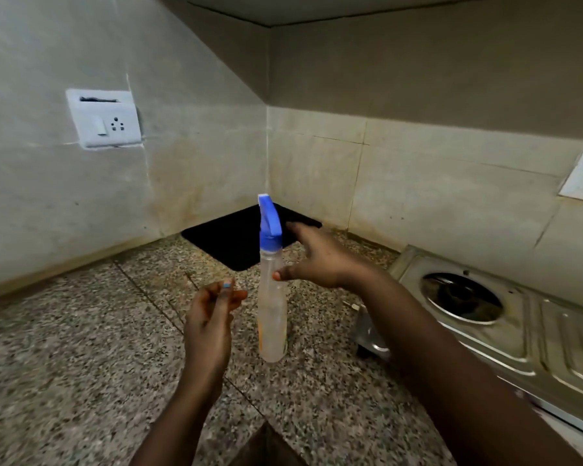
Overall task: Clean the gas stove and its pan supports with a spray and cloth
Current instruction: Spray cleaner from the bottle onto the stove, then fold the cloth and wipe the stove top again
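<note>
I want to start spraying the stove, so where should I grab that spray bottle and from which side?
Grip the spray bottle around its narrow neck just under the blue trigger head, coming from the right with the right hand, which is already open beside it. It stands upright on the counter, so a sideways wrap should work.

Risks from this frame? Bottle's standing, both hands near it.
1. The spray bottle stands tall and narrow on the counter, ungripped. The right hand, open beside its neck, might knock it over.
2. The left hand also hovers close, so a bump from that side is possible.
3. The black cloth lies behind the bottle; reaching for it means passing the bottle.
</note>
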